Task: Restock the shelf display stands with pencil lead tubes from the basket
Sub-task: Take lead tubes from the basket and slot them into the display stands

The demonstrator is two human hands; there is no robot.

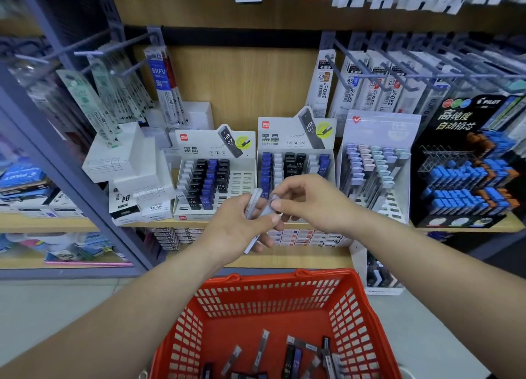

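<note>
My left hand [239, 230] grips a few grey pencil lead tubes [254, 207] in front of the shelf. My right hand [307, 202] pinches the top end of one of those tubes between thumb and fingers. Below my arms stands the red basket [216, 299], with several black, blue and grey tubes [293, 356] loose on its bottom. Behind my hands are two white display stands: the left stand [242, 179] has several empty slots on its right side, and the right stand [296, 162] holds blue, black and white tubes.
A pastel tube stand [375, 162] and a black Pilot lead display [466, 162] stand to the right. White boxes [128, 156] are stacked at the left. Refill packs hang from hooks [370, 74] above. A grey shelf post [57, 165] runs down the left.
</note>
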